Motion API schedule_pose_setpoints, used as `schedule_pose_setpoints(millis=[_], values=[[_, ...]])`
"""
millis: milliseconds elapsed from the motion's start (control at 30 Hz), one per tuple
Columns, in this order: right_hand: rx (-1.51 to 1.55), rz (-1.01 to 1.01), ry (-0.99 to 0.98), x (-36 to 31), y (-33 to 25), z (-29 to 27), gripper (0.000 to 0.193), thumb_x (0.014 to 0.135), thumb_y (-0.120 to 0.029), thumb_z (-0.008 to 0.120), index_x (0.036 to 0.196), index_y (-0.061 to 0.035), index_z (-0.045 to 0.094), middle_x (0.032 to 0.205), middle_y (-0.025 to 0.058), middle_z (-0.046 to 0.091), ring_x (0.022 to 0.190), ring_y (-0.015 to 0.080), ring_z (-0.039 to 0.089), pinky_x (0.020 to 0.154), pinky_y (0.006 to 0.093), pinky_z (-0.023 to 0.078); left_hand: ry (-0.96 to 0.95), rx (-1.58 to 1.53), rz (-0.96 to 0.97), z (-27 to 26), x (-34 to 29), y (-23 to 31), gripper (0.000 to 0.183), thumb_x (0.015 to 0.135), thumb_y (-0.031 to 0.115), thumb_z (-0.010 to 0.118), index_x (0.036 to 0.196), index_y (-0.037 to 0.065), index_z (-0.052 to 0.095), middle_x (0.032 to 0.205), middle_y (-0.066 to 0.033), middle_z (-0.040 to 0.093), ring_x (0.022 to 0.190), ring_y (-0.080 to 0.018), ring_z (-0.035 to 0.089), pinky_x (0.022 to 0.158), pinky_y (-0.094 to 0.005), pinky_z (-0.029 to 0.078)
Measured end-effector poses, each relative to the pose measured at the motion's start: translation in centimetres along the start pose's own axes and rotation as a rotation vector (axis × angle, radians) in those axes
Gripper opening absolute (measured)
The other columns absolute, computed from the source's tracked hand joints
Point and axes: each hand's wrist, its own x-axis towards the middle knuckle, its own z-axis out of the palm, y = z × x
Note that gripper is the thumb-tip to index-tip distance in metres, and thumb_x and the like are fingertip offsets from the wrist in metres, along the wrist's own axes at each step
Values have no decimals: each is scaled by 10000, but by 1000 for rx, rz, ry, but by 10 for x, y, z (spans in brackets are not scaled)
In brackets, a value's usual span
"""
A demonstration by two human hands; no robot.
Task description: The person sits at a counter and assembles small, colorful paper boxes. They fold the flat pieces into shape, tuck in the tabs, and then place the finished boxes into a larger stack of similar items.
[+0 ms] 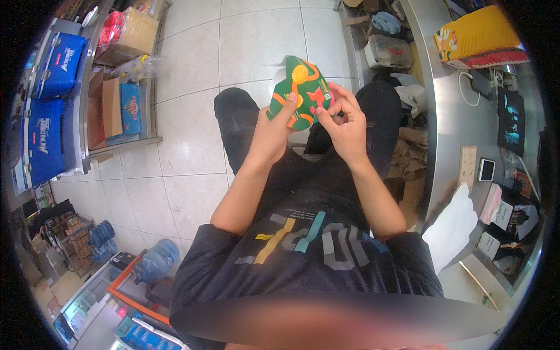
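Observation:
A green paperboard carton [307, 87] with orange, yellow and pink patterns is held up above my lap, between my knees. It looks partly folded, with a pale inner flap showing at its upper left. My left hand [273, 135] grips its left side, thumb lying across the printed face and the other fingers hidden behind. At the carton's lower right edge, my right hand [349, 125] pinches the board between thumb and fingers.
On the steel table [424, 116] to my right stands a stack of yellow and red cartons [478, 38], with a phone [486, 170] and white paper [452, 227] nearer. Blue boxes [46, 140] and an open cardboard box [111, 108] sit on left shelves. A water jug [157, 259] stands behind left.

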Motion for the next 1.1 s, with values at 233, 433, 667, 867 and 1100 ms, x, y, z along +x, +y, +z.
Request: schedule_pose_setpoints(millis=[233, 433, 667, 867, 1100], values=[[523, 404, -111, 5, 15, -20, 684, 859, -179, 883, 1394, -107, 462, 1386, 131, 597, 1242, 223, 601, 1054, 389, 511, -212, -67, -109, -9, -9, -9, 458, 1101, 298, 562, 1464, 29, 485, 1388, -104, 608, 1265, -212, 605, 1062, -421, 508], [275, 433, -71, -2, 29, -15, 520, 946, -194, 792, 1352, -55, 499, 1340, 65, 572, 1262, 181, 527, 1096, 361, 427, -251, -237, -181, -29, 6, -18, 476, 1091, 238, 556, 1505, 29, 452, 1468, -114, 577, 1333, -256, 577, 1148, -452, 453], [-24, 191, -271, -8, 34, -36, 728, 944, -166, 799, 1520, -44, 371, 1458, 108, 530, 1305, 182, 543, 1086, 366, 459, -290, 80, -360, -37, 13, -3, 439, 1049, 140, 608, 1442, -27, 508, 1332, -115, 643, 1188, -220, 635, 1043, -386, 501], [-27, 303, -285, 6, 10, -48, 416, 966, -139, 761, 1348, -2, 666, 1241, 133, 732, 1113, 163, 685, 979, 321, 551, -432, 203, -494, -42, 18, -6, 424, 1027, 151, 641, 1392, -45, 549, 1287, -129, 658, 1127, -220, 658, 980, -380, 536], [-524, -225, -228, -6, -6, -33, 248, 970, -168, 734, 1181, -43, 772, 1244, 174, 739, 1113, 255, 743, 942, 338, 588, -287, 121, -376, -42, 25, -16, 355, 1053, 181, 630, 1313, -58, 593, 1187, -149, 715, 1047, -224, 724, 889, -378, 597]])
